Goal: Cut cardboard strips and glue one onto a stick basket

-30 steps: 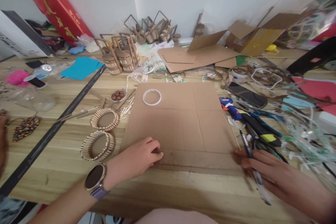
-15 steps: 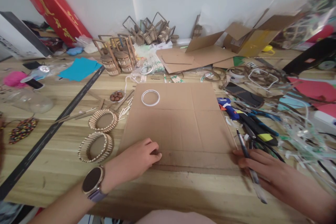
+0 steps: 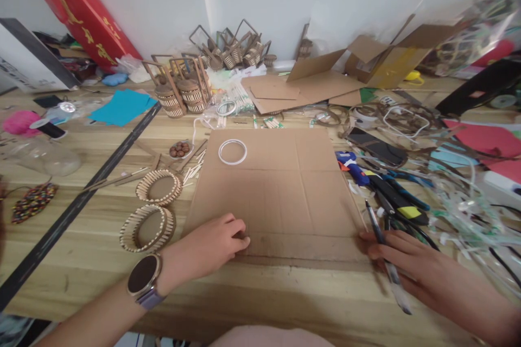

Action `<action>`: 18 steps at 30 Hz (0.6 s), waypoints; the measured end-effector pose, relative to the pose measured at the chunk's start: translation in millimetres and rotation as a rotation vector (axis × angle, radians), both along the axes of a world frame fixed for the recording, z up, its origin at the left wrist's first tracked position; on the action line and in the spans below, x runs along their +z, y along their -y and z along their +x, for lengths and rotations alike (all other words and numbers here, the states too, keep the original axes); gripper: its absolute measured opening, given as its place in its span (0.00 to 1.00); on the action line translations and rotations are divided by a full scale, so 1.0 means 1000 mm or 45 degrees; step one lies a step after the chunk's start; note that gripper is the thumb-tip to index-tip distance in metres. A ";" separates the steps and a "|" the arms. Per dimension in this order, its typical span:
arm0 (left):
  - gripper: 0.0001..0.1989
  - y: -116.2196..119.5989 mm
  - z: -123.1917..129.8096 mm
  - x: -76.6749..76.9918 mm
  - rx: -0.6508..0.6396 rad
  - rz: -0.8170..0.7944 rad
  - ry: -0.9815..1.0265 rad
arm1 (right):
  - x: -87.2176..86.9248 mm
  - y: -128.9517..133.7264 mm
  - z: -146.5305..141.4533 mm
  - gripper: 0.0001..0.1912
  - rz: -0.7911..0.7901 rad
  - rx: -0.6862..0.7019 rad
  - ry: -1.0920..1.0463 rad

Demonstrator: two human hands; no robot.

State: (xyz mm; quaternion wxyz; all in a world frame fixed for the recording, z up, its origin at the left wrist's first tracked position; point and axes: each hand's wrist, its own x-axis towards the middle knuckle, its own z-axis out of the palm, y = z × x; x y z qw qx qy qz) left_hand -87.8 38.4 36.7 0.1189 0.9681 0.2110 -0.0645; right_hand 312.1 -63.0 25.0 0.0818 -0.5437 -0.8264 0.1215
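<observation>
My left hand rests on the near left part of a flat, creased sheet of brown cardboard, fingers loosely curled; I cannot tell whether they grip anything. On that wrist I wear a round, dark-faced watch with a purple strap. My right hand, well apart from the left, is closed around a slim black-and-clear pen at the sheet's near right corner, its dark tip pointing away from me. The sheet lies on the pale wooden table, squarely before me, with a thin white ring flat on its far left part.

Left of the sheet sit two round bands of pale wooden sticks, a farther one and a nearer one. Beyond the farther band, close to the sheet's left edge, is a small dish of brown round beads. Right of the sheet lie a blue tool with an orange part and a black tool with yellow patches. Beyond its far left corner stand small brown wooden baskets with tall handles.
</observation>
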 end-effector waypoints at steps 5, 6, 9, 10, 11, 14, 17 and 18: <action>0.10 0.001 0.000 0.002 0.026 -0.023 0.027 | 0.003 0.000 -0.004 0.16 -0.009 -0.011 0.023; 0.10 0.001 0.000 0.002 0.031 -0.028 0.026 | 0.005 0.000 -0.006 0.16 -0.001 -0.033 0.025; 0.10 0.000 0.000 0.002 0.031 -0.034 0.015 | 0.010 0.000 -0.011 0.16 0.005 -0.060 0.023; 0.10 0.000 0.000 0.003 0.031 -0.034 0.013 | 0.011 0.000 -0.012 0.17 0.003 -0.061 0.022; 0.10 0.000 0.001 0.003 0.029 -0.033 0.010 | 0.012 0.000 -0.013 0.17 -0.001 -0.060 0.022; 0.10 0.001 0.002 0.003 0.022 -0.029 -0.007 | 0.012 0.000 -0.012 0.20 -0.003 -0.056 0.044; 0.10 0.000 0.001 0.002 0.014 -0.015 -0.020 | 0.010 0.000 -0.010 0.21 0.007 -0.035 0.072; 0.11 0.000 0.000 0.002 0.005 -0.005 -0.018 | 0.009 0.000 -0.009 0.21 0.016 -0.024 0.073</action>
